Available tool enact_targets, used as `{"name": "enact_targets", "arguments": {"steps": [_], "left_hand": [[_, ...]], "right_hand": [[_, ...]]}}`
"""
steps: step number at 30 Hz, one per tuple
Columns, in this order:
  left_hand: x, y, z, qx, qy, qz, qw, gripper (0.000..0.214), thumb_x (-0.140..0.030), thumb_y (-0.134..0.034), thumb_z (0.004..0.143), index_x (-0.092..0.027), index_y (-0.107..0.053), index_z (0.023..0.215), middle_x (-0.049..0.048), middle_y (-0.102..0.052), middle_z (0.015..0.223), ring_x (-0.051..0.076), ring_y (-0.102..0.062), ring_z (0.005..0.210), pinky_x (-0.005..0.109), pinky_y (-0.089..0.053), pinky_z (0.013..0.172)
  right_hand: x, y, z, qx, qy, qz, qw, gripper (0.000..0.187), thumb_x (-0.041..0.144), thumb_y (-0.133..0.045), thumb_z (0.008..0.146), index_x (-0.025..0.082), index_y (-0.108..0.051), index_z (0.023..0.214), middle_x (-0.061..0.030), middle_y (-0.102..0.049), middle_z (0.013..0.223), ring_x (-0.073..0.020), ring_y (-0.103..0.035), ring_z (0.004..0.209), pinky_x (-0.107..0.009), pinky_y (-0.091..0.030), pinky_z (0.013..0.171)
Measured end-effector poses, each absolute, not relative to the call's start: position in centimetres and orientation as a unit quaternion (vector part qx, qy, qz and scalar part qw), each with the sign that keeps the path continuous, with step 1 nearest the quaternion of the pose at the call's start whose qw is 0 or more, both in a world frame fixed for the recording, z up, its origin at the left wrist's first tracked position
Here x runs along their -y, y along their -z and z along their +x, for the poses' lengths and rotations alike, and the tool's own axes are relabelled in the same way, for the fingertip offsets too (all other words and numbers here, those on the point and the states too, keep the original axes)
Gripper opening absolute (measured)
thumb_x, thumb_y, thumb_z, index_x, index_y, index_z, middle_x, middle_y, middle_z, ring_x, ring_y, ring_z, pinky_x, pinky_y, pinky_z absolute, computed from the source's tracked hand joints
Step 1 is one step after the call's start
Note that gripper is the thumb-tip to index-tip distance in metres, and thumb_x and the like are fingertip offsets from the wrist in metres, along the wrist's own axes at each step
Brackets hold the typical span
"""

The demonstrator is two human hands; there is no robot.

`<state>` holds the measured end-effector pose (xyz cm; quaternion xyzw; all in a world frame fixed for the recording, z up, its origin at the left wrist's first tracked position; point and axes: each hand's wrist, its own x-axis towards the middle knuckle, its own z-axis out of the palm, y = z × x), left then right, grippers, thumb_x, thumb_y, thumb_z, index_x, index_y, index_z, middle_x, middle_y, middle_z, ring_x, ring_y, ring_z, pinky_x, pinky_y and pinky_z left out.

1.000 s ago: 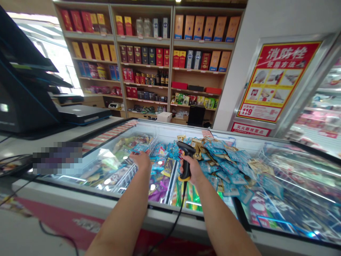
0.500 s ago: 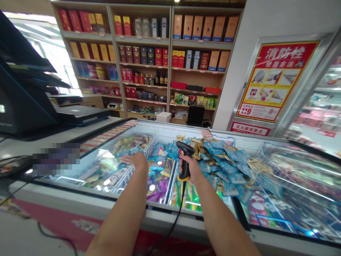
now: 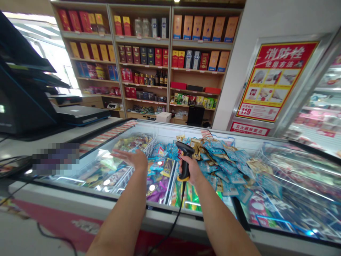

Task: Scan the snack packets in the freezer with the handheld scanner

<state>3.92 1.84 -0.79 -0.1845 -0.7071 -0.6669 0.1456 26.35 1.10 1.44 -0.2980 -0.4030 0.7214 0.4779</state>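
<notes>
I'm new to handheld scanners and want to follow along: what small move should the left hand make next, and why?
Probably reach right and pick one packet from the pile of shiny blue and gold packets: the left hand is spread and appears to hold nothing, while the right hand grips the black-and-yellow corded scanner beside that pile.

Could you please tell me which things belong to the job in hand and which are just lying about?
Seemingly in use:
- black-and-yellow plastic scanner, in the right hand
- heaped blue and gold plastic packets

Seemingly just around:
- red-and-yellow rectangular poster
- white box
</notes>
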Motion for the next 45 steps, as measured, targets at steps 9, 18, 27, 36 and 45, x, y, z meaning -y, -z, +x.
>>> {"name": "enact_targets", "arguments": {"steps": [9,18,27,36,45], "left_hand": [[-1.7,0.1,5.9,0.752,0.56,-0.331,0.107,0.077,-0.018,-0.056,0.077,-0.01,-0.026,0.147,0.0236,-0.007,0.156,0.041,-0.005,0.143,0.063,-0.019,0.11],[-4.1,2.8,10.0,0.576,0.452,-0.68,0.038,0.047,-0.026,-0.049,0.086,-0.019,-0.052,0.132,0.0109,-0.057,0.132,0.025,-0.048,0.126,0.045,-0.036,0.109],[-3.9,2.6,12.9,0.57,0.354,-0.739,0.057,0.061,-0.01,-0.048,0.082,-0.02,-0.042,0.142,0.0126,-0.056,0.131,0.025,-0.051,0.12,0.042,-0.04,0.103],[-4.0,2.6,11.9,0.571,0.403,-0.715,0.022,0.038,-0.024,-0.06,0.081,-0.025,-0.066,0.119,0.0111,-0.064,0.103,0.026,-0.057,0.102,0.045,-0.045,0.093],[-4.0,2.3,11.5,0.616,0.495,-0.612,-0.044,0.025,-0.03,-0.053,0.086,-0.022,-0.072,0.101,0.0077,-0.069,0.095,0.022,-0.064,0.093,0.035,-0.048,0.087]], "right_hand": [[-1.0,-1.7,26.2,0.383,-0.698,-0.291,0.53,0.027,0.036,-0.073,0.063,0.018,-0.054,0.062,0.0039,-0.056,0.048,-0.0101,-0.048,0.033,-0.023,-0.035,0.033],[-1.3,-1.6,26.4,0.346,-0.668,-0.296,0.588,0.026,0.036,-0.069,0.065,0.019,-0.051,0.057,0.0049,-0.051,0.044,-0.0107,-0.046,0.031,-0.023,-0.032,0.031],[-1.4,-1.7,26.3,0.339,-0.66,-0.291,0.604,0.022,0.034,-0.07,0.064,0.02,-0.052,0.063,0.0051,-0.054,0.047,-0.0111,-0.046,0.032,-0.024,-0.032,0.032],[-1.5,-1.6,26.5,0.362,-0.653,-0.306,0.591,0.025,0.036,-0.069,0.066,0.022,-0.05,0.059,0.0041,-0.052,0.047,-0.0116,-0.045,0.034,-0.026,-0.03,0.034],[-1.5,-1.4,26.5,0.351,-0.664,-0.295,0.59,0.026,0.036,-0.071,0.064,0.021,-0.05,0.062,0.0049,-0.053,0.047,-0.0108,-0.046,0.033,-0.025,-0.03,0.034]]}}
